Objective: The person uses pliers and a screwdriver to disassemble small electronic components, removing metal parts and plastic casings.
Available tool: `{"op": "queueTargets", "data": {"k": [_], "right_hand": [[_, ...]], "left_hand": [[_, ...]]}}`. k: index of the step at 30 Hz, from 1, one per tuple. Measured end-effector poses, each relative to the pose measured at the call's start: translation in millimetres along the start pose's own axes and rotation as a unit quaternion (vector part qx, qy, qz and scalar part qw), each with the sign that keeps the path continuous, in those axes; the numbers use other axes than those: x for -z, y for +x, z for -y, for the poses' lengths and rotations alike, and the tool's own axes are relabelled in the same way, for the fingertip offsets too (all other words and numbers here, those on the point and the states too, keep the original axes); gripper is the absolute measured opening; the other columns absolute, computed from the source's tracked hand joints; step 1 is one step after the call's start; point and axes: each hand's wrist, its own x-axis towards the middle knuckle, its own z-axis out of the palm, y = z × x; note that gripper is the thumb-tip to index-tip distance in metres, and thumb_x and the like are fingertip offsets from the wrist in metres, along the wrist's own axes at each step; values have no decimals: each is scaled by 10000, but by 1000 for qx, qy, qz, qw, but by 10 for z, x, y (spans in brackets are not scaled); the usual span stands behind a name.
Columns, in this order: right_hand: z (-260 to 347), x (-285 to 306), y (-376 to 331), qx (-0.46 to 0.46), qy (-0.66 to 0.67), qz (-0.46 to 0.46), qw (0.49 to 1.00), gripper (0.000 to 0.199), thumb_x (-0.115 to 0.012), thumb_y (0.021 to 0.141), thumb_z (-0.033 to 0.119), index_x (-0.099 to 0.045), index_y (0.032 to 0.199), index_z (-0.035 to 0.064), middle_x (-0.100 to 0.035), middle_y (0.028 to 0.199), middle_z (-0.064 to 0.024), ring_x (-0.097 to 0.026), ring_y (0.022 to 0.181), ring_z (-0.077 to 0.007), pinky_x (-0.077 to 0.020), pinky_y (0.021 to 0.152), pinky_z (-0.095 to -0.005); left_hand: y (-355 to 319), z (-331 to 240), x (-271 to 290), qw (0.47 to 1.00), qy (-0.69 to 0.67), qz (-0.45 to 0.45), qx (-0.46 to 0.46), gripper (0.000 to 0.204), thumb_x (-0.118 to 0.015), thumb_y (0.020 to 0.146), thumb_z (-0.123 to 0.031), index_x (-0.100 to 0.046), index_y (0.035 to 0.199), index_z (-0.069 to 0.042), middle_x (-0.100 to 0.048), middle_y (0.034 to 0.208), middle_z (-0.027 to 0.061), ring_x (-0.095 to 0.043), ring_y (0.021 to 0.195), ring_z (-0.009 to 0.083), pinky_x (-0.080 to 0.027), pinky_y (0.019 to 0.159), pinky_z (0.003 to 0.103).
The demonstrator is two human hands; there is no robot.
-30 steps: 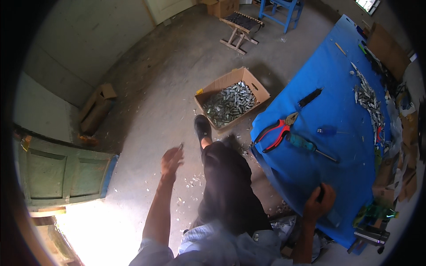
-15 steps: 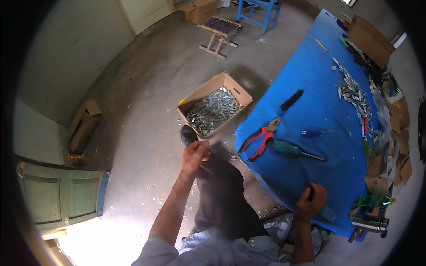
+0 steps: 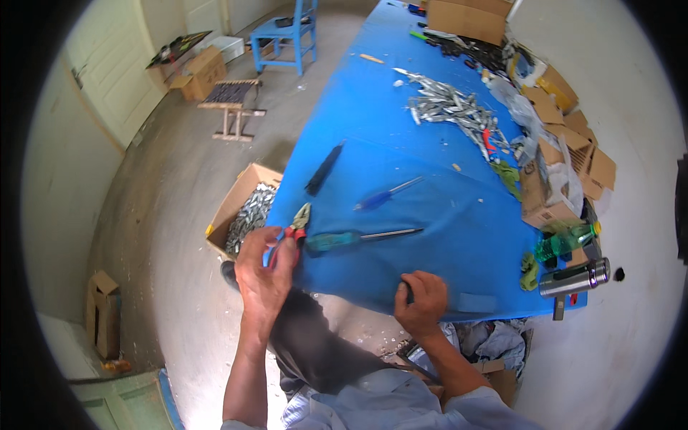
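My right hand [image 3: 421, 304] is curled round a small dark object [image 3: 408, 292] above the desk's [image 3: 459, 229] near edge. My left hand [image 3: 264, 276] is over the red handles of the pliers [image 3: 300, 223], thumb and fingers slightly parted; whether they grip, I cannot tell. I judge this a reach at the pliers, calling for a sure hold on the handles. Beyond lie a teal screwdriver [image 3: 334, 241], then silvery metal pieces [image 3: 453, 102].
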Motion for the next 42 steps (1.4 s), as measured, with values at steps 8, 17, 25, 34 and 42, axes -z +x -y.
{"op": "queueTargets", "data": {"k": [8, 17, 25, 34, 42], "right_hand": [[-17, 47, 36, -15, 48, -33, 998, 227, -748, 771, 112, -720, 996, 134, -685, 996, -39, -670, 929, -262, -489, 798, -413], [-43, 97, 58, -44, 98, -33, 994, 187, -752, 782, 110, -724, 966, 137, -687, 981, -17, -668, 918, -229, -486, 789, -392], [-67, 113, 46, -57, 129, -34, 989, 185, -739, 762, 80, -721, 938, 132, -700, 956, -41, -673, 910, -266, -484, 789, -407], [-101, 105, 6, -53, 123, -17, 991, 188, -747, 799, 114, -725, 984, 140, -696, 993, -17, -668, 939, -222, -490, 821, -380], [-70, 138, 101, -74, 149, -12, 986, 163, -740, 769, 76, -715, 921, 131, -700, 931, -39, -674, 880, -262, -484, 772, -401]], "left_hand": [[-238, -283, -751, 958, 176, 164, -159, 422, -801, 824, -155, -673, 1205, -27, -648, 1295, 159, -591, 1205, 359, -427, 1061, 476], [-270, -129, -935, 931, 263, 147, -205, 413, -731, 859, -95, -642, 1255, -17, -643, 1302, 152, -558, 1244, 357, -391, 1085, 507], [-197, -109, -998, 930, 278, 171, -168, 409, -724, 843, -59, -653, 1244, -27, -635, 1221, 155, -575, 1158, 361, -428, 1016, 499], [-167, -158, -962, 958, 186, 130, -173, 336, -731, 863, -5, -662, 1192, 4, -642, 1167, 203, -608, 1090, 398, -495, 950, 463], [106, 67, -1146, 954, 259, 95, -118, 343, -700, 891, -38, -644, 1228, -5, -627, 1223, 204, -586, 1146, 400, -469, 1001, 470]]}}
